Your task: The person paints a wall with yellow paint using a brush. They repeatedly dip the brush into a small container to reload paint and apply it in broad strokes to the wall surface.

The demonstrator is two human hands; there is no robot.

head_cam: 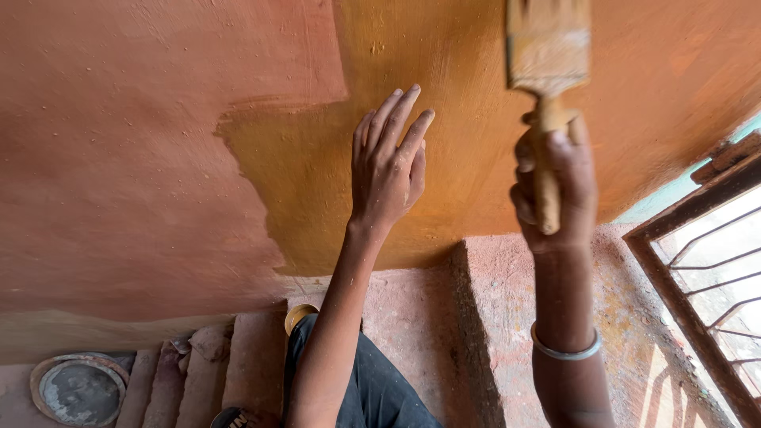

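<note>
— So, starting at the far left, what lies low down?

— A round, grey metal pan with a rusty rim (79, 388) sits at the bottom corner, beside worn reddish stone steps (230, 364). Above them rises the terracotta plastered wall (119, 158), with a wet ochre-yellow painted patch (317, 174) spreading across its middle.

— And the left hand?

— The left hand (388, 162) is spread flat, fingers (400, 115) straight and close together, resting against the yellow patch. It grips nothing. Below its forearm shows a dark trouser leg (380, 388) and, just beside it, the rim of a small yellowish round tin (298, 315).

— Further right?

— The right hand (551, 190) is closed tight round the wooden handle of a wide, paint-caked flat brush (548, 47), held upright with the bristles up against the wall near the top edge. A silver metal bangle (564, 349) circles that wrist.

— At the right edge?

— A rusty brown window frame with thin bars (697, 261), bright daylight behind it.
</note>
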